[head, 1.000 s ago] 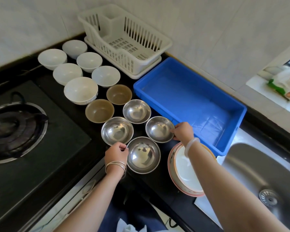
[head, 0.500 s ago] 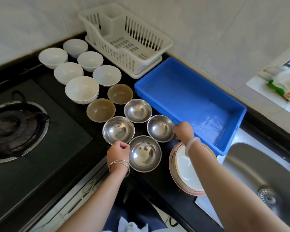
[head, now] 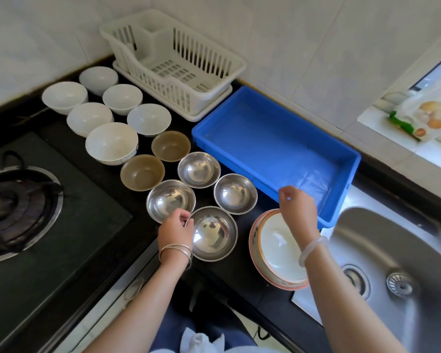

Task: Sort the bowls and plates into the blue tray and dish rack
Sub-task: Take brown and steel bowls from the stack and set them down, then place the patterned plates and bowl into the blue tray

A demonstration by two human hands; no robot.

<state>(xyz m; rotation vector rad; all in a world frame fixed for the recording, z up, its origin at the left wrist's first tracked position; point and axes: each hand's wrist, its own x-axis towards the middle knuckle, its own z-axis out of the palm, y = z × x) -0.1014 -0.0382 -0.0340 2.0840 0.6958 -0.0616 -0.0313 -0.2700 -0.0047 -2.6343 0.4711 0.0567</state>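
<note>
Several steel bowls sit in a cluster on the black counter; the nearest steel bowl (head: 213,233) has my left hand (head: 176,229) pinching its left rim. Its neighbour, the right steel bowl (head: 235,193), stands free. My right hand (head: 297,207) hovers with curled fingers and nothing in it, over the far edge of the stack of plates (head: 278,253) and the near wall of the blue tray (head: 278,149), which holds nothing. Two brown bowls (head: 142,171) and several white bowls (head: 111,142) stand further left. The white dish rack (head: 178,59) at the back holds nothing.
A gas burner (head: 13,207) takes up the left side of the counter. A steel sink (head: 392,250) lies to the right of the plates. A food packet (head: 425,115) rests on the window sill at the far right. Tiled wall runs behind the rack and tray.
My right hand has left the rim of the right steel bowl and moved right, over the plates and the tray's edge. My left hand stays at the nearest steel bowl's rim.
</note>
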